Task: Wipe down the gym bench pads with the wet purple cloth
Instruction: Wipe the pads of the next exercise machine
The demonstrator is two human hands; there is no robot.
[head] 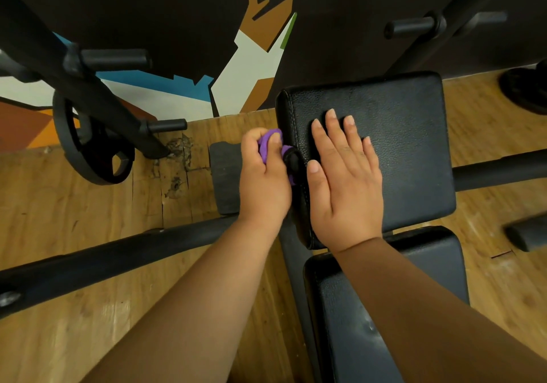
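A black gym bench stands in front of me with two pads. The far square pad (411,152) is black leather with stitched edges. The near pad (370,317) runs toward me, partly under my right forearm. My right hand (344,181) lies flat on the far pad's top, fingers straight. My left hand (263,178) grips the bunched purple cloth (268,143) against the left side of the far pad, next to a black knob (293,160). Most of the cloth is hidden inside the hand.
A black frame bar (118,252) crosses the wooden floor at the left, and another bar (500,169) sticks out on the right. A weight plate (88,146) hangs on a rack at the upper left. A dark mat (225,175) lies beside the bench.
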